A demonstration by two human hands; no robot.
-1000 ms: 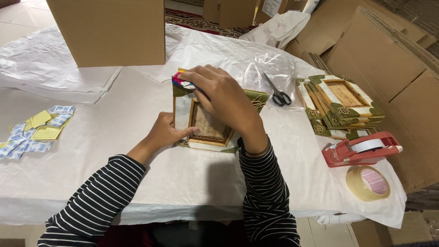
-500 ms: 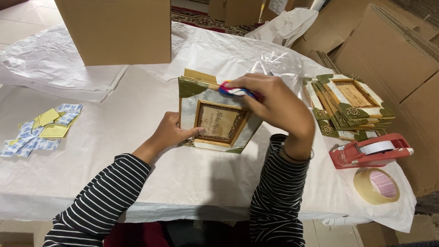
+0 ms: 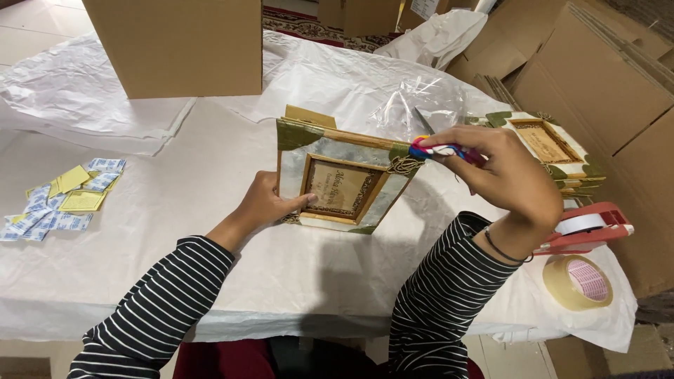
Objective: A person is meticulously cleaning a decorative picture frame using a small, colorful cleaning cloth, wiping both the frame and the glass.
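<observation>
A decorated picture frame (image 3: 344, 184) with green corners stands tilted up on the white-covered table (image 3: 175, 231) in the middle of the head view. My left hand (image 3: 270, 203) grips its lower left edge, thumb on the front. My right hand (image 3: 502, 179) is closed on a small multicoloured pen-like object (image 3: 439, 149) whose tip touches the frame's upper right corner. Both my arms wear black and white striped sleeves.
A stack of similar frames (image 3: 554, 151) lies at the right, beside a red tape dispenser (image 3: 586, 228) and a roll of tape (image 3: 579, 282). Small packets and yellow cards (image 3: 60, 200) lie at the left. A large cardboard box (image 3: 179, 42) stands behind; clear plastic wrap (image 3: 421, 102) behind the frame.
The frame was lying flat under both hands; my left hand has since lifted it upright. My right hand has moved to the right, to the frame's upper right corner.
</observation>
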